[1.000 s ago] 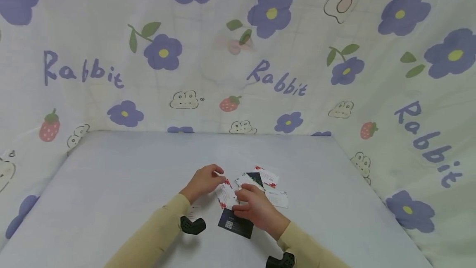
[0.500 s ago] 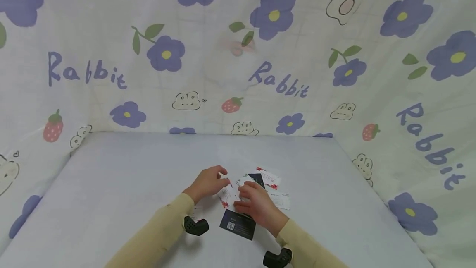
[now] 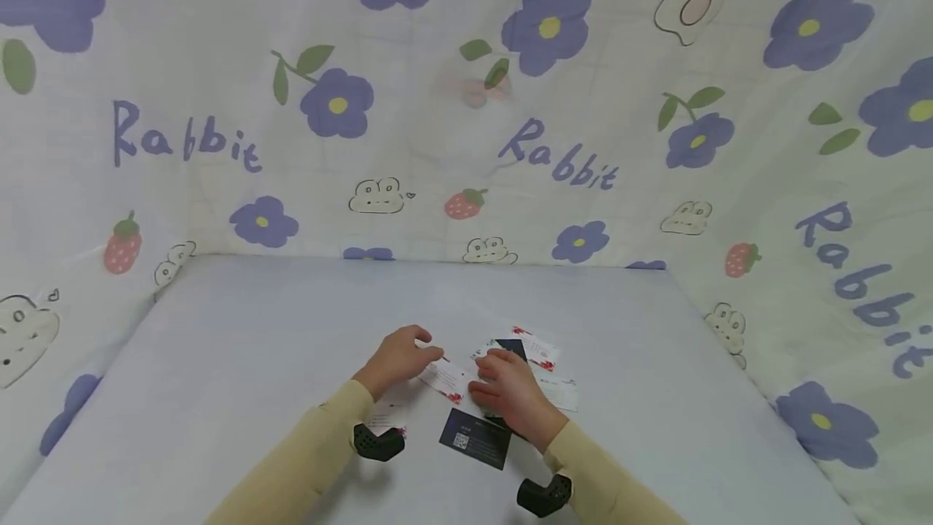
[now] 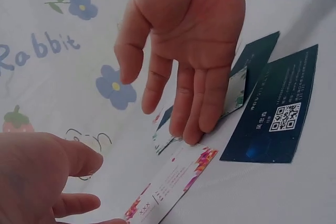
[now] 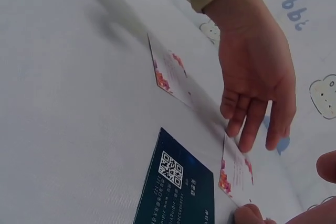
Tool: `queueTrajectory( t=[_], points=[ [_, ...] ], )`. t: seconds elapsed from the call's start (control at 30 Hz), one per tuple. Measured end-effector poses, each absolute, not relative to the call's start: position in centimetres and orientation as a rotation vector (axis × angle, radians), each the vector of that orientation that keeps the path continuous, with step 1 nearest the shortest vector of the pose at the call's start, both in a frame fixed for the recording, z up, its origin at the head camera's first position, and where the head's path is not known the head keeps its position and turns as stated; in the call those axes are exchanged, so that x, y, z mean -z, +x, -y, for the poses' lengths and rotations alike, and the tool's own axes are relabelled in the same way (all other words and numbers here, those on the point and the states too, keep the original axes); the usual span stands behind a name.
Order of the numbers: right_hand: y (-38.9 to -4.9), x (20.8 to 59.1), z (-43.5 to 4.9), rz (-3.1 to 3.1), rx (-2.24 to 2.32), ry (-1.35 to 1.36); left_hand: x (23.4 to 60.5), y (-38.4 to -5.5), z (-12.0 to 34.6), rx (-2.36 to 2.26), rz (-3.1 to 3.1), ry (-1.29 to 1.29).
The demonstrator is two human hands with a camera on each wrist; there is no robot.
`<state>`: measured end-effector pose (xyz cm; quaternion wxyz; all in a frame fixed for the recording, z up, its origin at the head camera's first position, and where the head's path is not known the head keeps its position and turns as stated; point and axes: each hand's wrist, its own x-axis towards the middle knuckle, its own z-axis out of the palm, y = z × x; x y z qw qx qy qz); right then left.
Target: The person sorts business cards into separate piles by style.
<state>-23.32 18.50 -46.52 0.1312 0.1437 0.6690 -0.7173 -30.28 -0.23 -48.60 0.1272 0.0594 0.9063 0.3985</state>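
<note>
My left hand (image 3: 399, 359) reaches over the left end of a white business card (image 3: 446, 381) with red floral corners. Its fingers are relaxed, with fingertips right at the card's end. My right hand (image 3: 513, 395) lies over the cards to the right, palm down; in the left wrist view its straight fingers point at the same white card (image 4: 168, 187). Between the hands and me is a dark business card (image 3: 475, 437) with a QR code. Another floral card (image 3: 386, 420) is partly hidden by the left wrist. A second dark card (image 4: 256, 53) shows beneath the right hand in the left wrist view.
Beyond the right hand, a dark card (image 3: 515, 347), a white card with red flowers (image 3: 538, 349) and a pale card (image 3: 560, 392) lie overlapping or close together. The white tabletop (image 3: 291, 322) meets a flower-printed curtain (image 3: 423, 144) at its back and sides.
The white floral card between the hands has turned to lie more crosswise and shifted left, away from the pile. The left hand draws back slightly leftward; more of the card by its wrist shows.
</note>
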Motion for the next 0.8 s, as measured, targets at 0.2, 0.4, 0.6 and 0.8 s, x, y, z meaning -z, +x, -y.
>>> queueTrajectory(
  t=[0.2, 0.4, 0.6, 0.8],
  points=[
    [-24.3, 46.8, -18.0, -1.933, 2.089, 0.435, 48.8, -29.6, 1.5, -1.235, -2.581, 0.063],
    [-25.0, 46.9, -17.2, -1.9, 2.149, 0.532, 48.9, -29.1, 2.0, -1.257, -2.573, 0.027],
    [-25.7, 47.8, -16.6, -2.052, 2.1, 0.552, 49.1, -29.1, 2.1, -1.289, -2.562, 0.01],
    [-26.0, 48.4, -16.1, -2.274, 1.908, 0.516, 48.7, -28.9, 2.2, -1.292, -2.571, 0.013]
  ],
)
